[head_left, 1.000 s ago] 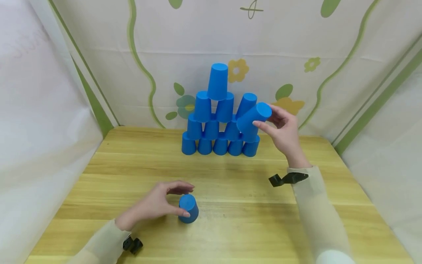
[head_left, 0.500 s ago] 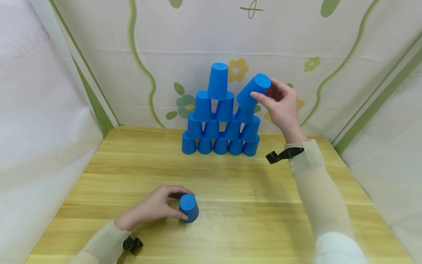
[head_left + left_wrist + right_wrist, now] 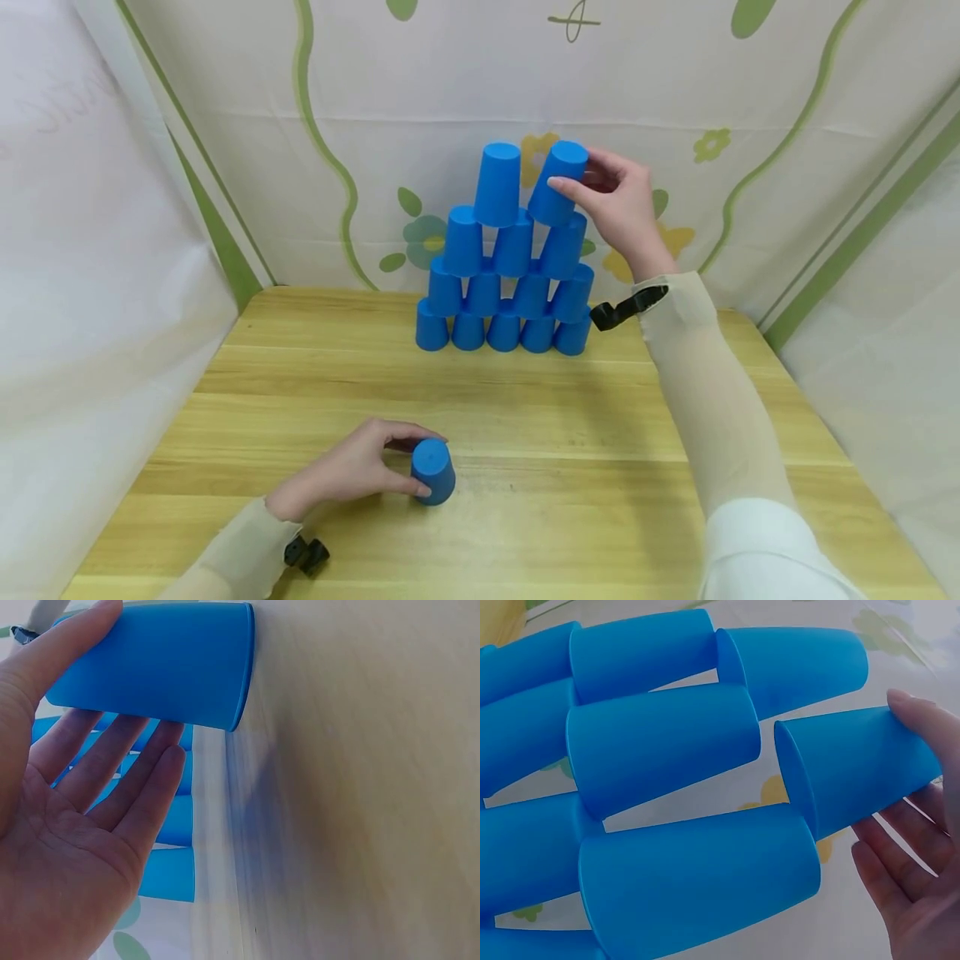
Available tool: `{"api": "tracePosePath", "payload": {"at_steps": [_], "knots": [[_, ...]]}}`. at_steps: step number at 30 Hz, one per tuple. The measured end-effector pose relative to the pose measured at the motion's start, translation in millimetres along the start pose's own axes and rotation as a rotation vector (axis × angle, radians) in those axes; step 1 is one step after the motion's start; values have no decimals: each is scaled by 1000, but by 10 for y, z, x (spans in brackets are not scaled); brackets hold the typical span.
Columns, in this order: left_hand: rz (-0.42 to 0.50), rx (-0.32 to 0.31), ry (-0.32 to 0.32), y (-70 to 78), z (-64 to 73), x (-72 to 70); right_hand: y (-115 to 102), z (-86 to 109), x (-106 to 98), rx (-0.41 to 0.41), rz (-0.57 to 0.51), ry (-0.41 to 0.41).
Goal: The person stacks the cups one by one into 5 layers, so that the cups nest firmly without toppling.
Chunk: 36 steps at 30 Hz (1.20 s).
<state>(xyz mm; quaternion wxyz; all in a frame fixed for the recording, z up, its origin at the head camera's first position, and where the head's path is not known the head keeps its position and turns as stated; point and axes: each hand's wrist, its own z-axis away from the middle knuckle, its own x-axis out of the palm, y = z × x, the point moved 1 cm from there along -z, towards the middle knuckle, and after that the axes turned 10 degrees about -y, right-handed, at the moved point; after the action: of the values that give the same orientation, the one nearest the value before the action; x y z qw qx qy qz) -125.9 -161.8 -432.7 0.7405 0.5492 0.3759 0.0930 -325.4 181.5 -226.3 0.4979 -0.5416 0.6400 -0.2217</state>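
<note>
Upside-down blue cups form a stepped stack (image 3: 483, 296) at the back of the table. One cup (image 3: 497, 187) stands alone on its top row, at the left. Just right of it my right hand (image 3: 622, 204) holds another blue cup (image 3: 553, 196) by thumb and fingers, slightly tilted. In the right wrist view the rim of that held cup (image 3: 855, 761) is very near the cups below; contact cannot be told. Nearer the front, my left hand (image 3: 360, 462) has thumb and fingers around an upside-down blue cup (image 3: 433, 477) on the table.
The wooden table (image 3: 525, 533) runs from the stack to the front. White cloth with green and yellow prints hangs close behind the stack, and plain cloth walls (image 3: 97, 275) stand at both sides. Each wrist wears a black camera mount (image 3: 628, 308).
My right hand has raised its cup from the stack's right side, then moved it left above the third row, bringing it more upright. My left hand has closed slightly around its cup, which stays in place.
</note>
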Motion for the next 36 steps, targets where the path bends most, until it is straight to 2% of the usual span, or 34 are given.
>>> {"api": "tracePosePath", "payload": {"at_steps": [4, 12, 15, 20, 23, 26, 29, 31, 36], "knots": [[17, -2, -3, 5, -3, 13, 9, -27, 7, 3, 38, -6], [21, -18, -2, 17, -3, 23, 40, -55, 9, 15, 46, -19], [13, 9, 13, 17, -8, 9, 54, -54, 14, 22, 47, -22], [-23, 105, 78, 107, -22, -99, 91, -35, 17, 42, 53, -42], [-77, 169, 144, 246, -54, -244, 120, -19, 18, 59, 58, -56], [-141, 218, 205, 447, -119, -430, 151, -1, 23, 70, 61, -65], [-192, 265, 245, 698, -211, -635, 184, 16, 40, 82, 55, -80], [-228, 323, 279, 865, -290, -773, 201, 24, 53, 86, 51, -88], [-295, 462, 405, 1307, -492, -1127, 228, 37, 75, 77, 52, -98]]}}
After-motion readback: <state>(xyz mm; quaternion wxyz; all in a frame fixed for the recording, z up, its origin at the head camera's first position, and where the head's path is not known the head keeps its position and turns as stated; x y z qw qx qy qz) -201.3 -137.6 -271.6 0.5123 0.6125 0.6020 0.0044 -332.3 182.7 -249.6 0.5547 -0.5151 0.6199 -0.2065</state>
